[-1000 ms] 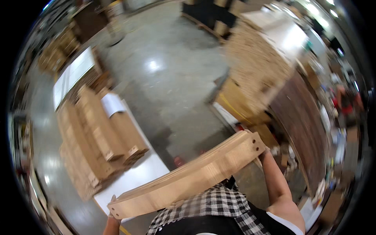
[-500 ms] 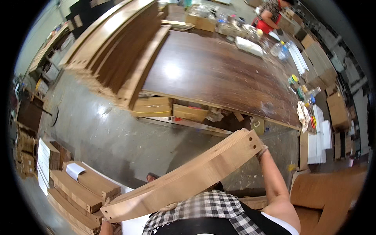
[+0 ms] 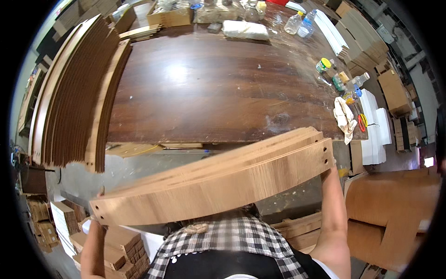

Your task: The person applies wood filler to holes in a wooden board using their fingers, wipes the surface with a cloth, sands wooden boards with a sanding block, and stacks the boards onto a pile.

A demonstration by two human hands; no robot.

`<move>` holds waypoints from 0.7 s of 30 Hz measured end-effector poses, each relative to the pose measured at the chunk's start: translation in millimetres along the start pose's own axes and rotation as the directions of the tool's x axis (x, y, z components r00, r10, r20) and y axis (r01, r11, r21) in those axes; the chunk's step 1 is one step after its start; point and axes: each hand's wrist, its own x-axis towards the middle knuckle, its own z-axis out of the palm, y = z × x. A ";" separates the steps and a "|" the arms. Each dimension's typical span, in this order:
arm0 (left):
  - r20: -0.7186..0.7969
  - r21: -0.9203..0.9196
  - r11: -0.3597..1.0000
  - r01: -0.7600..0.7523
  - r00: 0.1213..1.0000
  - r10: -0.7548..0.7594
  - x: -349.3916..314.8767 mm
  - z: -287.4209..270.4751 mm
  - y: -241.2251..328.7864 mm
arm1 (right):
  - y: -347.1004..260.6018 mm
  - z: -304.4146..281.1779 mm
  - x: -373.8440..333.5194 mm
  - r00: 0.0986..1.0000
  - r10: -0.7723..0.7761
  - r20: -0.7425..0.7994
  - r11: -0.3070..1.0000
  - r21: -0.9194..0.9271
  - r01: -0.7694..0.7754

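A stack of curved light-wood boards (image 3: pixel 209 187), with paired holes at the ends, is held up across my front, apart from the table. My left hand (image 3: pixel 96 224) grips the left end, and my right hand (image 3: pixel 330 169) grips the right end. Most of the fingers are hidden behind the wood. The stack tilts slightly, its right end higher in the view. Beyond it lies the dark brown wooden table (image 3: pixel 186 97). On the table's left side, many similar curved boards (image 3: pixel 69 97) stand on edge in a tight row.
At the table's right edge lie a white cloth (image 3: pixel 344 120), scissors (image 3: pixel 362 122), small bottles (image 3: pixel 351 96) and a yellow-lidded jar (image 3: pixel 323 65). A white wrapped bundle (image 3: pixel 245 30) lies at the back. Further stacked boards (image 3: pixel 118 246) sit low on my left; a large brown panel (image 3: pixel 395 209) stands right.
The board stack has risen toward the table and become more level, its left end coming up most. Both hands still hold it. My view has turned, bringing the table nearer.
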 end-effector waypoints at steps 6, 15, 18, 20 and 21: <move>0.071 0.090 0.996 0.018 0.997 -0.024 36.3 186.5 93.1 | -22.8 -22.5 35.7 0.991 -0.029 -0.127 0.999 0.019 0.032; -0.053 0.092 0.996 -0.019 0.998 0.024 140.6 278.2 161.4 | -42.4 -42.4 154.8 0.981 -0.075 -0.178 0.993 0.075 0.090; 0.040 0.030 0.995 -0.093 0.995 0.092 161.1 358.3 191.6 | -49.1 -43.6 207.6 0.980 -0.100 -0.172 0.990 0.077 0.115; 0.068 0.100 0.973 -0.210 0.977 0.204 190.5 366.6 211.7 | -49.8 -40.7 245.7 0.983 -0.113 -0.147 0.987 0.094 0.127; 0.092 0.136 0.957 -0.256 0.965 0.245 209.6 372.4 219.5 | -50.3 -41.2 262.0 0.982 -0.118 -0.146 0.987 0.089 0.131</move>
